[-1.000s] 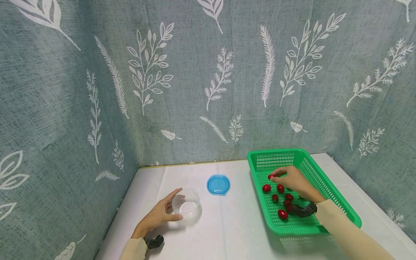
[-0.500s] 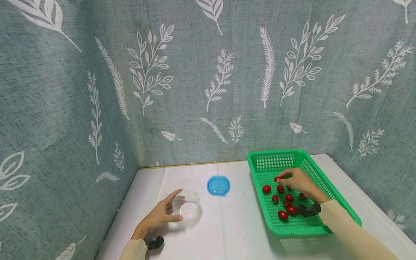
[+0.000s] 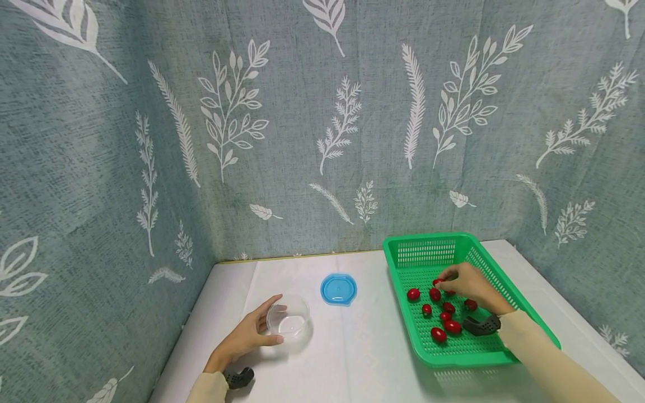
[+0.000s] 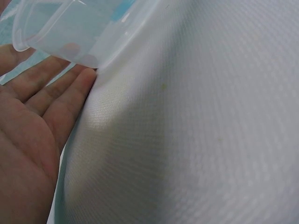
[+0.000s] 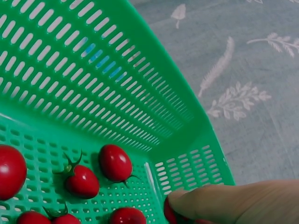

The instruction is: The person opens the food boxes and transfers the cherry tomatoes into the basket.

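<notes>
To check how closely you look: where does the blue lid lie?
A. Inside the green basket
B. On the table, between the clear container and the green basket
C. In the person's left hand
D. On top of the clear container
B: the blue lid lies flat on the table, apart from the clear container and the green basket.

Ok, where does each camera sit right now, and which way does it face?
Head: worn on the head, looking forward and down at the table; shows both forearms, left hand at the bowl, right hand in the basket.
Left wrist: beside the palm, looking along the table at the bowl's base.
Right wrist: behind the right hand, facing the basket's far corner and tomatoes; a fingertip shows.
Shared: head and right wrist both show basket and tomatoes.
</notes>
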`<state>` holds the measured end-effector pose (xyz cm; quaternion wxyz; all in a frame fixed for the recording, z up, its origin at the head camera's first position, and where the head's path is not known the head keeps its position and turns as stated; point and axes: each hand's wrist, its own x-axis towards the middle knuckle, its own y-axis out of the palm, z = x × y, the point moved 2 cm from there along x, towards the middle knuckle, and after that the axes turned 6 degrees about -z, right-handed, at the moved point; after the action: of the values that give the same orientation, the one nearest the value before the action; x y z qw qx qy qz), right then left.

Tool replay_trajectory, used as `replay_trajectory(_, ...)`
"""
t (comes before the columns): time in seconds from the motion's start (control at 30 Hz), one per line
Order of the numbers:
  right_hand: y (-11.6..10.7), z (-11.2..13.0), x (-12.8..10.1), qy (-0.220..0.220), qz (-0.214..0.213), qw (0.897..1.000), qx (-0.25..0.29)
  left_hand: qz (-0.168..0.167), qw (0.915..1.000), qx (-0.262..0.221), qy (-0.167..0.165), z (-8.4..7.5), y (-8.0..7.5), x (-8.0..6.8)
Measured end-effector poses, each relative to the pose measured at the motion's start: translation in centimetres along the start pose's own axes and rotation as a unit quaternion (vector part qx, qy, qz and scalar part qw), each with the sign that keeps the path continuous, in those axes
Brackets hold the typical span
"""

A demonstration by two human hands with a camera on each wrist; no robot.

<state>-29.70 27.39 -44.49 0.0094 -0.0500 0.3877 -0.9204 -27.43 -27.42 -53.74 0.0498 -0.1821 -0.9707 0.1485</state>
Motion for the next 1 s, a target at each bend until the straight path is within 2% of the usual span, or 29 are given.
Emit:
replay_trajectory(0.37,0.0,0.1,-0.2,0.005,0.019,1.0,0.016,-0.002,1.0,0.006,0.003,0.1,0.0,-0.1)
replay_trajectory(0.63,0.2,0.7,-0.3,0.008,0.007,1.0,0.025,-0.01,0.9997,0.021,-0.002,-0.1,0.1,-0.2)
replay_trajectory(0.73,0.3,1.1,-0.3,-0.002,0.002,1.0,0.025,-0.015,0.9994,0.031,-0.003,0.0,0.1,-0.1)
replay_trajectory(1.0,1.0,2.8,-0.1,-0.031,-0.005,0.999,0.024,-0.011,0.9998,0.016,-0.004,0.0,0.1,-0.1)
